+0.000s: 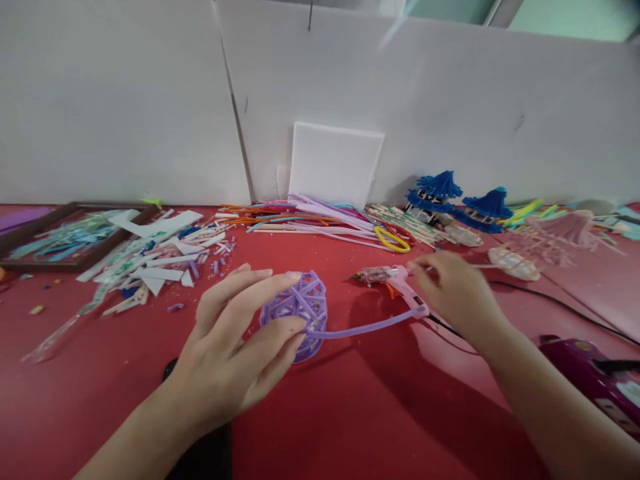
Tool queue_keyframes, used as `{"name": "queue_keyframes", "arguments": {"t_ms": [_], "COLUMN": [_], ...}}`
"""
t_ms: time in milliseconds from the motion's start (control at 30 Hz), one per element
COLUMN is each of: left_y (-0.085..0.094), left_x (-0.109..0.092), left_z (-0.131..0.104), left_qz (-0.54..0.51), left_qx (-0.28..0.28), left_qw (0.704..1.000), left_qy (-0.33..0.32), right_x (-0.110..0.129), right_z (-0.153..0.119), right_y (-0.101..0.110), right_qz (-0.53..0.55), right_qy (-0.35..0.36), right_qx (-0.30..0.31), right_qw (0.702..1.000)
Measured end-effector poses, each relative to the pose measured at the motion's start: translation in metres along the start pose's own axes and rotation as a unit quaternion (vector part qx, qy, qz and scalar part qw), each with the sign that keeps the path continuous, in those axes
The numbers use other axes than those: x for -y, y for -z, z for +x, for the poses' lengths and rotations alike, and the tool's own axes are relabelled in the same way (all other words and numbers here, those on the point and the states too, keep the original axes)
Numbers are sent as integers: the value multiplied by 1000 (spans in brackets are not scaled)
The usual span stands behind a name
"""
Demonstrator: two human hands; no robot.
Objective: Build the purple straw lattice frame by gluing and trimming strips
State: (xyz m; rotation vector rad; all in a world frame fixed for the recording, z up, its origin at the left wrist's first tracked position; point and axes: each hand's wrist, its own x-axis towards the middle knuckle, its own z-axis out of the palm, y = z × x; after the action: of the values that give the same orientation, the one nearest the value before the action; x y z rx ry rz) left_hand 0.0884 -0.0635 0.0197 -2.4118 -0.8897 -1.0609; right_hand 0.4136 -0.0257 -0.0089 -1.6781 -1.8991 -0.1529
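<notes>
A small openwork piece of purple fuzzy pipe cleaners (313,300), rounded and latticed, is pinched between the thumb and fingers of my left hand (235,340). One loose purple pipe cleaner (370,328) runs from it to the right, its far end overlapping the handle of a pink hot glue gun (411,297). The gun lies on the table with its nozzle to the left. My right hand (453,287) is at the gun's rear, fingers curled together in a pinch. A pale glue stick (483,266) shows behind that hand. What the right fingertips hold is hidden.
Scissors with yellow handles (393,240) lie by a bundle of pipe cleaners (320,217). Paper scraps (165,250) and a brown frame (45,265) are left. Blue roofed models (435,190) stand back right. A black cord (565,303) and a purple-red device (595,380) are at right.
</notes>
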Motion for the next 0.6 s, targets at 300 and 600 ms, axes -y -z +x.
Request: {"name": "queue_keyframes", "arguments": {"t_ms": [300, 600], "left_y": [-1, 0], "left_x": [2, 0], "left_z": [-2, -2], "left_qz": [-3, -10], "left_qx": [-5, -7], "left_qw": [1000, 1000], "left_qy": [-9, -3], "right_x": [104, 105], "right_z": [-34, -24], "right_y": [29, 30], "right_qz": [113, 136], "right_qy": [312, 353], "right_qx": [51, 48], "right_qw": [942, 924]}}
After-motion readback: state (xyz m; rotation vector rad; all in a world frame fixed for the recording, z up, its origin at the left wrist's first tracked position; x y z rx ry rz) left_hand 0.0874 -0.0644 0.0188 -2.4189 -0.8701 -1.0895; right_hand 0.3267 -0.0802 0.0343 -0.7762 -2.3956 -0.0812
